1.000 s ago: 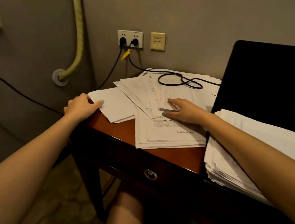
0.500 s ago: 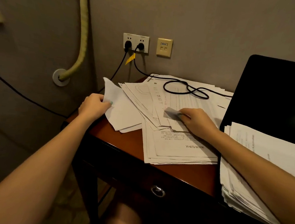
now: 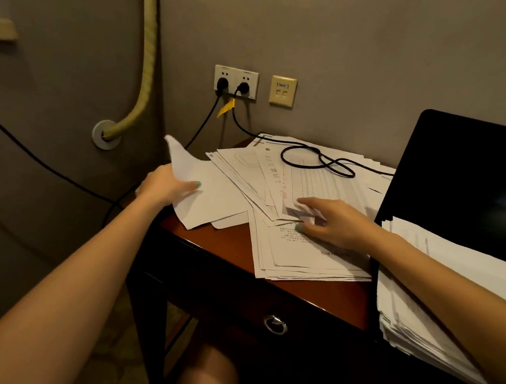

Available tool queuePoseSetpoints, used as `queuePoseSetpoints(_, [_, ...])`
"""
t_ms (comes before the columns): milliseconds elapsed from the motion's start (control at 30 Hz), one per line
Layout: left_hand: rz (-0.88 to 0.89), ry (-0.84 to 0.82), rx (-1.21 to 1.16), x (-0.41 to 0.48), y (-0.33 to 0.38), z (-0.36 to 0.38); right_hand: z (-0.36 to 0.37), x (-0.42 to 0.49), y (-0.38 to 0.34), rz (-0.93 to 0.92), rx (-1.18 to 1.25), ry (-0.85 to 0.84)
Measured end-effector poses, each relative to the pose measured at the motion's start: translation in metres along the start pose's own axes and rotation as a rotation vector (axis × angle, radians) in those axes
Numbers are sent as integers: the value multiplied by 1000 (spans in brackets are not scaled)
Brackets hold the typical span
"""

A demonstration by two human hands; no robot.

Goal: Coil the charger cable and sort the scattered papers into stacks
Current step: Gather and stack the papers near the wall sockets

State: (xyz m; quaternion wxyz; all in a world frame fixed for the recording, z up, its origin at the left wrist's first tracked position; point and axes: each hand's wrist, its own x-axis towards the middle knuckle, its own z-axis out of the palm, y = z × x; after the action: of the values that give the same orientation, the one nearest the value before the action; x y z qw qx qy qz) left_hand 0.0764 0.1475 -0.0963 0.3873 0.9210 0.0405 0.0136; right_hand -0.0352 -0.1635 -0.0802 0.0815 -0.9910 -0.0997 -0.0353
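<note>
Matt paper on lacquered wood

The tabletop is reddish-brown wood under a glossy lacquer that catches light along its front edge. The papers lying on it are thin, matt white sheets, some of them printed. The charger cable has a smooth black sheath, plastic or rubber. The screen is glossy black and shows a bright reflection. The drawer pull is shiny metal, the socket plate smooth pale plastic, the wall matt, and the hose dull, yellowish and spiral-wrapped.

- Hiding fingers of the left hand behind the lifted sheet.
- Losing the charger cable behind the laptop screen.
- Blurring print on the papers beyond reading.
</note>
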Motion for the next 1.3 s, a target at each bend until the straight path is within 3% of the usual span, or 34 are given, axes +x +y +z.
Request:
queuePoseSetpoints(167, [-56, -15, 207, 3, 11, 9, 0, 10, -12, -1, -116, 26])
queuePoseSetpoints(433, [-26, -134, 22, 28, 2, 1, -1, 12, -4, 58, -240, 67])
queuePoseSetpoints(600, [-21, -41, -102, 37, 0, 2, -3, 7, 12, 123, 75, 365])
queuePoseSetpoints(700, [46, -6, -230, 36, 1, 0, -12, 6, 1, 127, 247, 462])
queuePoseSetpoints(900, [124, 114, -582, 6, -7, -16, -29, 4, -39, 52, 398, 512])
queuePoseSetpoints(1033, [14, 220, -814, -16, -25, -48, -42, 7, -74, -5, 531, 515])
queuePoseSetpoints(1300, [-100, 102, -919, -63, -81, -112, -71, 2, -129, -94, 1031, 373])
